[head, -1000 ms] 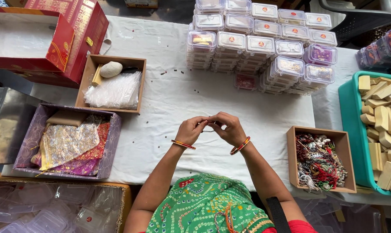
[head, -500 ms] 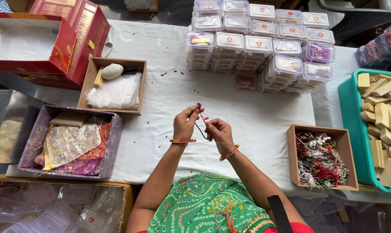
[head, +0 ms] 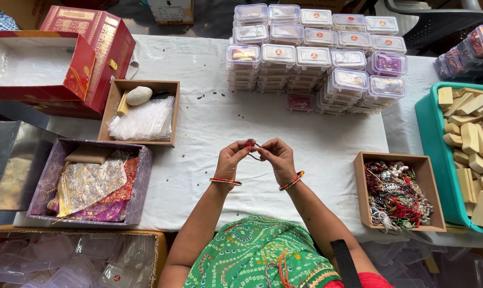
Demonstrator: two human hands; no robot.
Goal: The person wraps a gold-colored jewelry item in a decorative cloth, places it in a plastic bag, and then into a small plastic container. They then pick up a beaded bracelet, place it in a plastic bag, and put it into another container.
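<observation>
Both hands pinch one thread [head: 254, 151] — left hand [head: 232, 158], right hand [head: 277, 156]; keep each grip tight, thread taut above the counter [head: 316, 138].

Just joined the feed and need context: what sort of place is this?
Probably a small packing bench for threaded bead ornaments: stacked clear plastic lidded boxes, a brown cardboard tray of tangled red threads and beads, and both hands pinching a small red beaded thread piece.
</observation>
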